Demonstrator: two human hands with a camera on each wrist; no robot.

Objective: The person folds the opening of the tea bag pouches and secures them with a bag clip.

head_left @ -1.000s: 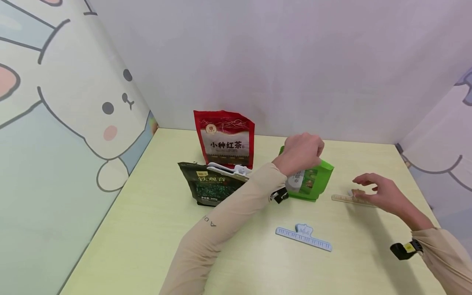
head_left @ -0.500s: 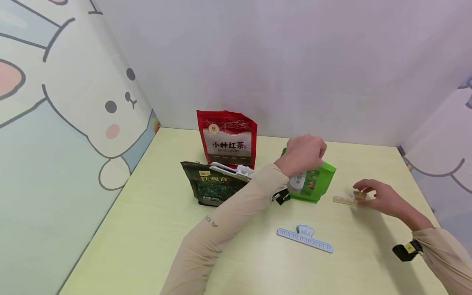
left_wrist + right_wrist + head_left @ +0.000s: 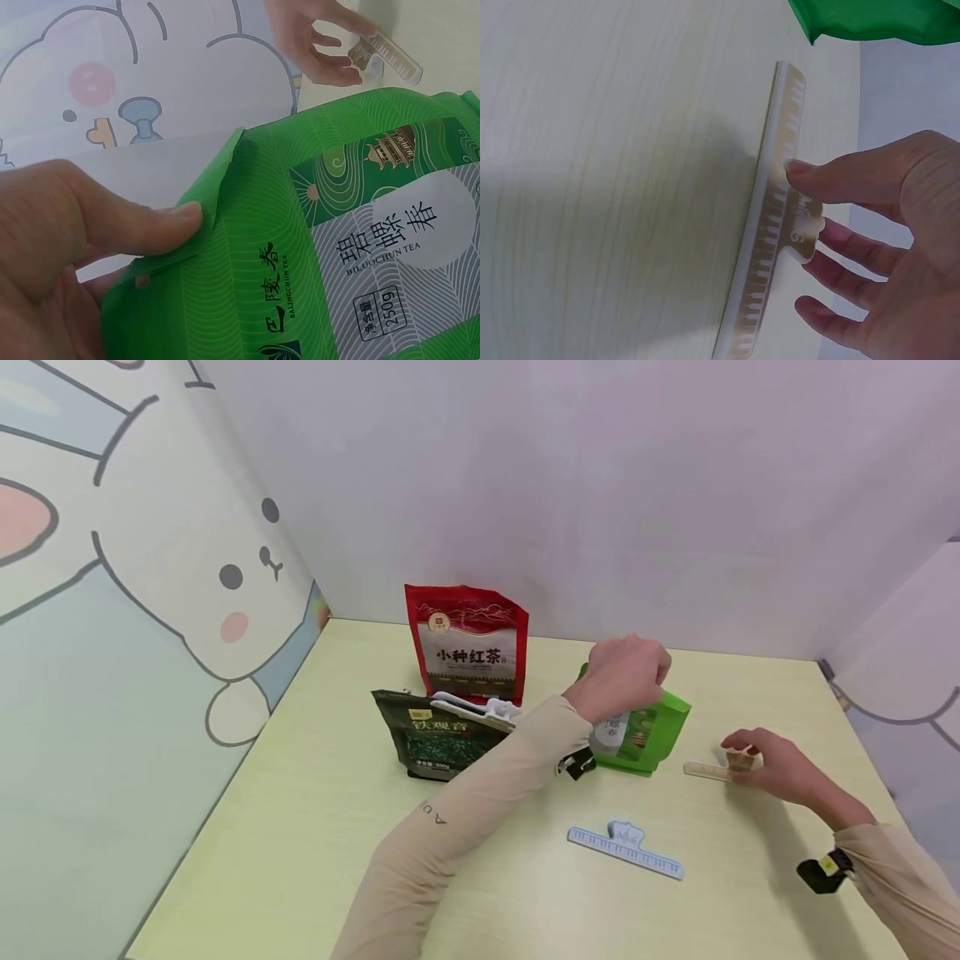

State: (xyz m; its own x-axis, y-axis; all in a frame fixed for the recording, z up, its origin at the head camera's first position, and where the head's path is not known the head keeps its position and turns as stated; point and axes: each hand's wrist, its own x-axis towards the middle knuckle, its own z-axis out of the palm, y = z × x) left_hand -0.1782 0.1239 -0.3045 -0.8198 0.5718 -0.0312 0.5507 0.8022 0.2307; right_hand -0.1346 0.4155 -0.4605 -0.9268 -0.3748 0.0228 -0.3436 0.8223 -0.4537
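Got the green tea bag [image 3: 247, 285] pinched by its top in the left hand [image 3: 624, 675], toward the worktop's [image 3: 285, 868] back edge. Also got a tan clip [image 3: 769, 221] pinched in the right hand [image 3: 783, 768], over toward the right edge. Seeing a blue clip [image 3: 626, 852] farther from the back edge, plus a red bag [image 3: 472, 639] behind a dark bag [image 3: 442, 747] with a white clip [image 3: 498, 710] on.

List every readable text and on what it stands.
Green bag: "碧螺春"
Same: "BILUOCHUN TEA"
Same: "巴陵春"
Same: "BALINGCHUN TEA"
Same: "净含量 250g"
Red bag: "小种红茶"
Dark bag: "铁观音"
Too small, blurred or covered: print on sleeve, gold clip, blue clip; other bag lettering.
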